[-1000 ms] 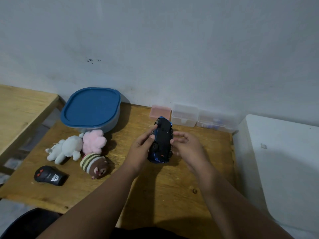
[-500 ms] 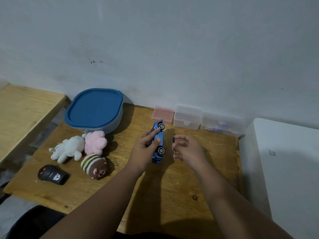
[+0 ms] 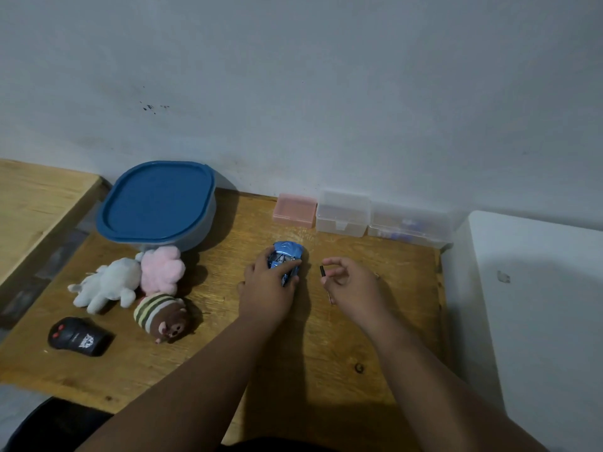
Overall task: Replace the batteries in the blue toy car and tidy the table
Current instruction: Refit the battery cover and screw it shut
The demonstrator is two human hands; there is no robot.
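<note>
The blue toy car (image 3: 288,252) rests on its wheels on the wooden table (image 3: 326,337), roof up, nose toward the wall. My left hand (image 3: 266,288) lies over its rear half and grips it. To the right, my right hand (image 3: 350,283) pinches a thin dark screwdriver (image 3: 325,283) that hangs down just above the table. No batteries are visible.
A black remote (image 3: 76,337) lies at the front left. Three plush toys (image 3: 137,285) sit beside it, below a blue-lidded container (image 3: 156,203). A pink box (image 3: 295,210) and clear boxes (image 3: 378,220) line the wall. A white surface (image 3: 538,305) borders the table's right edge.
The car went from underside up, to its side, to upright on the table under my left hand. My right hand drew away to the right with the screwdriver.
</note>
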